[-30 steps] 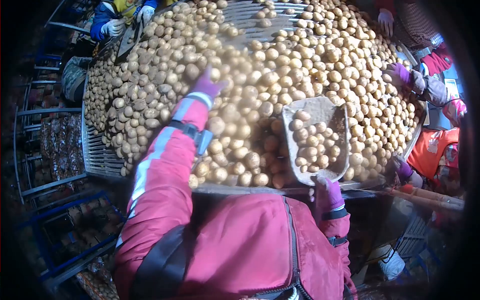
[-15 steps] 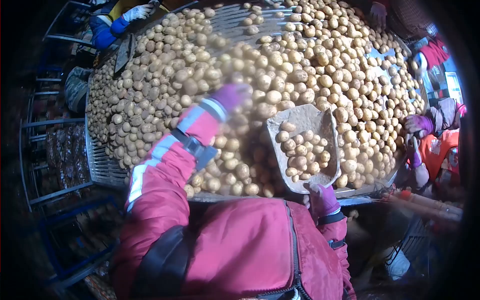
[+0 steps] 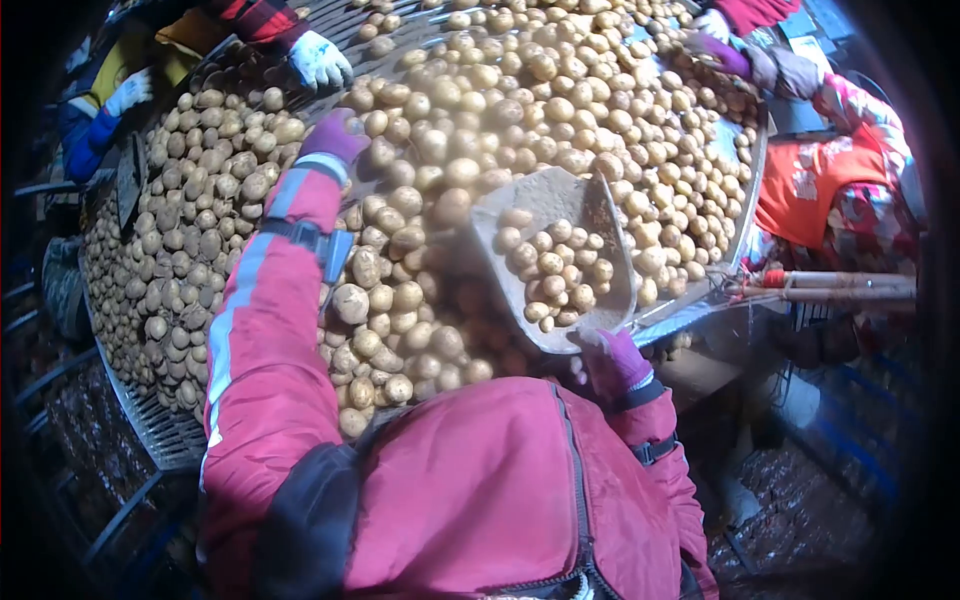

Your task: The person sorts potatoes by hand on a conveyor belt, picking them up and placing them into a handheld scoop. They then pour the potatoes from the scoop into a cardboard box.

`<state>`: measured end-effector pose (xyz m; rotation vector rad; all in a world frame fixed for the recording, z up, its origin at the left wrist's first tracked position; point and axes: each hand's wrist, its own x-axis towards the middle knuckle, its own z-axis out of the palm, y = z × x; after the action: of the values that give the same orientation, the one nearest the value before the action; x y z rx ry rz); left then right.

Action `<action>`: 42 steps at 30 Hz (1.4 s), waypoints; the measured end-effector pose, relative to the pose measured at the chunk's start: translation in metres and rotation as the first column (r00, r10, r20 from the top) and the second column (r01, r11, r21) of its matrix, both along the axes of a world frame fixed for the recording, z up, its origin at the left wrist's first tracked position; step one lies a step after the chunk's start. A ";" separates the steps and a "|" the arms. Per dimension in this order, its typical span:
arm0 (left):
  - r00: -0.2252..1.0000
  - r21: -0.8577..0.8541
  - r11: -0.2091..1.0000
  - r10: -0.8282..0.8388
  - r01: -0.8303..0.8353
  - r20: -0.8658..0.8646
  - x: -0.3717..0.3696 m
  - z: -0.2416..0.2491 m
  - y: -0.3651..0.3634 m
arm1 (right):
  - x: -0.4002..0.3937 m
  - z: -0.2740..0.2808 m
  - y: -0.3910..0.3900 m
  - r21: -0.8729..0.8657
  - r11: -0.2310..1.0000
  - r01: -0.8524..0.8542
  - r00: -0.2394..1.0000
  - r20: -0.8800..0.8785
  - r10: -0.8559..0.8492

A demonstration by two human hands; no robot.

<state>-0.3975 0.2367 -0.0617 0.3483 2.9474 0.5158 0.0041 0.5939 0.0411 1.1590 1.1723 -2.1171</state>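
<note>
My right hand point(image 3: 612, 362), in a purple glove, grips the near end of a worn, dirty scoop point(image 3: 566, 192). Several small potatoes point(image 3: 552, 264) lie in the scoop, which rests over the heap with its wide mouth facing away from me. Far out to the left, my left hand point(image 3: 337, 138), also gloved in purple, reaches to the edge of a bare strip between potatoes. Its fingers point away and are mostly hidden, so whether it holds anything does not show. Loose potatoes point(image 3: 405, 240) of mixed sizes surround both the scoop and my left arm.
The slatted metal table point(image 3: 150, 425) is heaped with potatoes. Across it are a co-worker's white-gloved hand point(image 3: 320, 60) and another white glove point(image 3: 130, 92) at far left. On the right, a person in an orange vest point(image 3: 815, 185) stands near pole-like handles point(image 3: 840, 285).
My view has turned, shifting the scene. My left hand has moved left and farther out over the table. My right hand keeps its grip on the scoop, with small potatoes still inside.
</note>
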 end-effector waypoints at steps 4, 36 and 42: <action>0.980 0.641 0.766 -0.092 -0.045 0.178 0.037 0.034 0.007 | 0.015 -0.023 0.014 0.504 0.766 -0.398 0.780 -0.253 0.572; 0.148 0.629 0.766 -0.612 -0.136 0.777 0.389 0.101 0.364 | 0.422 -0.081 0.077 0.009 0.529 0.848 0.527 -0.100 -0.844; 0.163 0.639 0.768 -0.625 -0.048 0.763 0.397 0.087 0.350 | 0.476 -0.075 0.124 0.195 0.406 0.893 0.435 -0.142 -0.889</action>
<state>-0.0008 0.5866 0.0252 0.4386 1.3295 1.0156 0.4802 0.7178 -0.0337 2.3045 0.8751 -2.7499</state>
